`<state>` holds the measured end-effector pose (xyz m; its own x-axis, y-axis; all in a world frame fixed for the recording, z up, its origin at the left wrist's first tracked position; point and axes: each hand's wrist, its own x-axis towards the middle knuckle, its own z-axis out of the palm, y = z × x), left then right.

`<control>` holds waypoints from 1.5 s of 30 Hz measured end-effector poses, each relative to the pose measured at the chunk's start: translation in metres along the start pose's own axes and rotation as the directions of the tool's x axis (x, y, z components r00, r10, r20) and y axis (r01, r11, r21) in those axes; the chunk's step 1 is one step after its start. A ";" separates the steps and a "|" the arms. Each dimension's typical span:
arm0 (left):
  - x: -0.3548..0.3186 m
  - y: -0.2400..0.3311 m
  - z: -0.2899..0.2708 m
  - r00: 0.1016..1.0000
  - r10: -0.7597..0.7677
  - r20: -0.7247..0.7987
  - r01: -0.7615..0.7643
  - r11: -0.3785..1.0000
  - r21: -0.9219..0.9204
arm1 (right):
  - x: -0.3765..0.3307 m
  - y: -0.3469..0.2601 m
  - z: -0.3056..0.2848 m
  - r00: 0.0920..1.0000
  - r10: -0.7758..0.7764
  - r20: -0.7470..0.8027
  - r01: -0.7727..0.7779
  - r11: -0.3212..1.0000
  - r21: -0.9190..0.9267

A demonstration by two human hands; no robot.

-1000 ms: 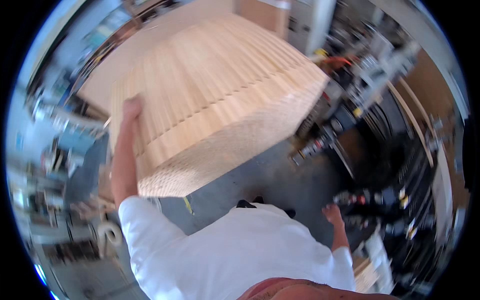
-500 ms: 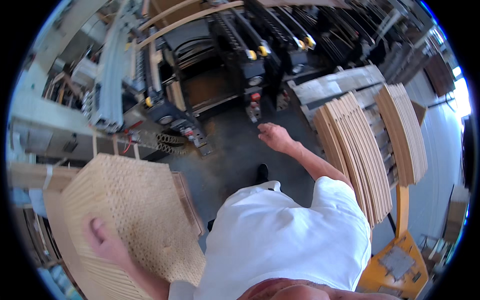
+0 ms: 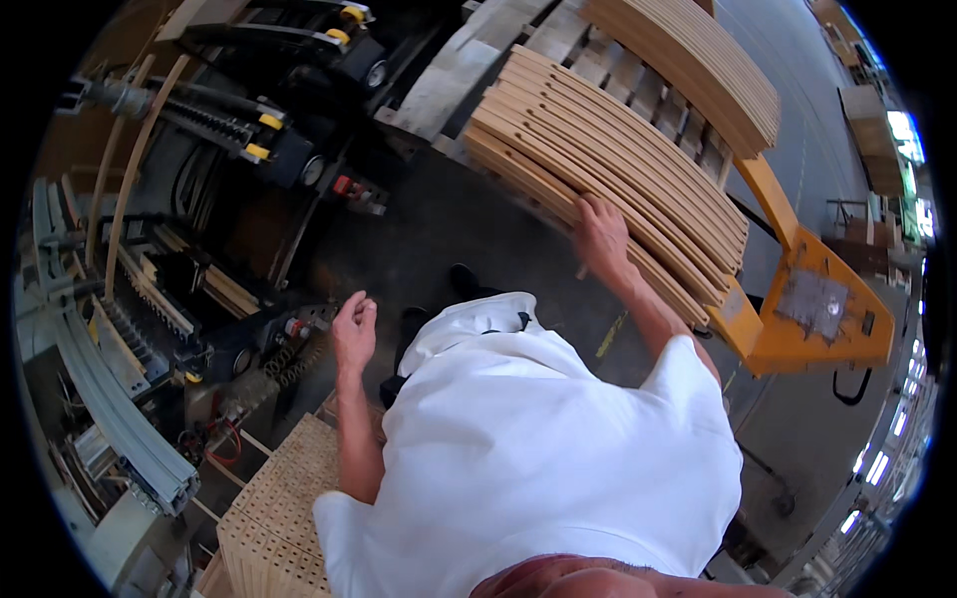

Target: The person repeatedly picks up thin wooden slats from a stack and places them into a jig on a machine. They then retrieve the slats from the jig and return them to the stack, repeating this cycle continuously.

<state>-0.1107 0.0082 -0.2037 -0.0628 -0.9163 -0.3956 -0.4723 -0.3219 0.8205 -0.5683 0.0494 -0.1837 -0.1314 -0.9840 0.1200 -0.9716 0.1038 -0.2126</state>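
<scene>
My right hand [image 3: 601,236] is at the near edge of a stack of curved wooden slats [image 3: 623,164] lying on a pallet. Its fingertips reach the side of the nearest slat, while the thumb hangs apart below; I cannot tell how firmly they touch. Holes or dark dots run along the slats' upper edges. In front of my body, to the left, my left hand [image 3: 354,327] is raised with loosely bent fingers and nothing in it. Beneath that forearm is a block of stacked wooden pieces [image 3: 274,498], its face dotted with holes.
A second stack of slats [image 3: 698,60] lies farther back on the wooden pallet [image 3: 469,55]. Beside it stands an orange pallet-truck-like frame [image 3: 817,304]. A dark machine [image 3: 269,140] with rails and yellow rollers fills the left, with a coiled hose [image 3: 289,359] hanging near it.
My body has turned right toward the pallet. My left hand has left the holed wooden block and come forward; my right hand has reached the near stack of slats.
</scene>
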 end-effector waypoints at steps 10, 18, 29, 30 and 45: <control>0.164 -0.020 -0.177 0.942 0.164 -0.293 -0.115 0.978 0.177 | -0.037 0.004 -0.006 0.992 0.113 -0.050 -0.118 0.987 -0.109; 0.335 0.047 -0.415 0.632 0.547 -0.549 0.009 0.703 0.711 | 0.050 -0.167 -0.061 0.989 0.078 -0.125 -0.072 0.996 0.049; 0.378 0.060 -0.473 0.796 0.404 -0.451 0.171 0.564 0.808 | 0.257 -0.398 -0.075 0.906 -0.401 -0.136 0.424 0.855 0.298; 0.369 0.046 -0.457 0.769 0.464 -0.439 0.042 0.649 0.759 | 0.279 -0.422 -0.071 0.888 -0.443 -0.121 0.457 0.826 0.330; 0.028 0.027 -0.247 0.938 -0.200 -0.282 0.210 0.978 0.005 | 0.490 -0.747 0.142 0.298 -0.954 -0.035 0.927 0.280 0.248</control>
<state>0.0923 -0.0851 -0.0909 0.2832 -0.8625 -0.4193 -0.4790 -0.5060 0.7173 0.1208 -0.5312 -0.1042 0.8807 -0.3871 0.2729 -0.3456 -0.9192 -0.1884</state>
